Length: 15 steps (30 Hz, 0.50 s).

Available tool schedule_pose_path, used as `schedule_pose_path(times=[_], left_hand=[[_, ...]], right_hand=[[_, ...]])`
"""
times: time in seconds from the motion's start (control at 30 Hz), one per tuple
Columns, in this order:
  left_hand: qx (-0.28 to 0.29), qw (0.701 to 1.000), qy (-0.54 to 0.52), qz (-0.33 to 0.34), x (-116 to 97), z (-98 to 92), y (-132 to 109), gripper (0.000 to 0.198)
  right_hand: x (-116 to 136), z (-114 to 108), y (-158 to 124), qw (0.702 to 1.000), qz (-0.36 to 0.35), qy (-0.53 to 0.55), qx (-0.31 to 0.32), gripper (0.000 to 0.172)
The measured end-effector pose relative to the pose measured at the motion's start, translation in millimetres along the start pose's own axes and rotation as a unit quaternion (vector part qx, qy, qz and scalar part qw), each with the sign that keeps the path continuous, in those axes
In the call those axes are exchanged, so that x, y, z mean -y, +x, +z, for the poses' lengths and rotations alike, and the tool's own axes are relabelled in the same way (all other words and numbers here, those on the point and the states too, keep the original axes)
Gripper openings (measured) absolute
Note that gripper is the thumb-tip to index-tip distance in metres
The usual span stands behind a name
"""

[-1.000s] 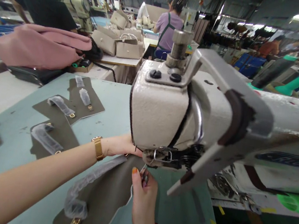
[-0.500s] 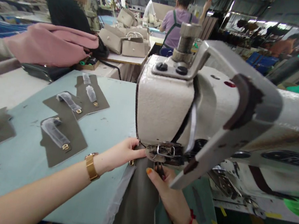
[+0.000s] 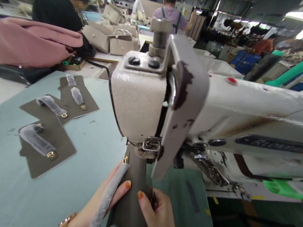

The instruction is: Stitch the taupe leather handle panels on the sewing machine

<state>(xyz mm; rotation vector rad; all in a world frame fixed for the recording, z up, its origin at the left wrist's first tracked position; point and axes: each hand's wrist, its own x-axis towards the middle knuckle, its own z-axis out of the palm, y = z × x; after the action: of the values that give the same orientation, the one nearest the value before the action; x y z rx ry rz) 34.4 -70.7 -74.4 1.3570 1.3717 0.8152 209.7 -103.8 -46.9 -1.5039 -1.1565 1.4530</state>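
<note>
- Left hand (image 3: 97, 199) kinda pinching the gray panel (image 3: 130, 210) at its left edge
- right hand (image 3: 161, 213) curled round some dark tool (image 3: 153, 198)
- panel's right between em

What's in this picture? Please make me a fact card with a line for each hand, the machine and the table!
Left hand: beside the wrapped strap, thumb over the grey-brown panel
Right hand: at the panel's right edge, around a dark tool, perhaps snips
Sewing machine: white, its head over the panel's far end
Table: pale blue-green, bearing flat pieces, three showing wrapped straps with gold buckles
Behind: pink material, cream bags, a person in a dark top
</note>
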Motion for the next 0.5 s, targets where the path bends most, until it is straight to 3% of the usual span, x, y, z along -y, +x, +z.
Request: schedule_pose_path(times=[0.13,0.23,0.37,0.5], left_hand=[[-0.016,1.0,-0.01,0.004,-20,7.4,-3,0.059],[-0.019,1.0,-0.015,-0.012,-21,6.0,-8,0.064],[-0.007,0.998,-0.051,-0.043,-23,7.5,-12,0.056],[-0.031,0.999,-0.031,-0.02,-28,10.8,-11,0.058]], right_hand=[[1,7,-5,0.999,-0.013,0.011,-0.029,0.039],[5,7,-6,0.999,-0.016,0.006,-0.038,0.04],[10,6,-8,0.999,-0.016,0.012,-0.041,0.038],[11,6,-9,0.999,-0.012,0.005,-0.037,0.038]])
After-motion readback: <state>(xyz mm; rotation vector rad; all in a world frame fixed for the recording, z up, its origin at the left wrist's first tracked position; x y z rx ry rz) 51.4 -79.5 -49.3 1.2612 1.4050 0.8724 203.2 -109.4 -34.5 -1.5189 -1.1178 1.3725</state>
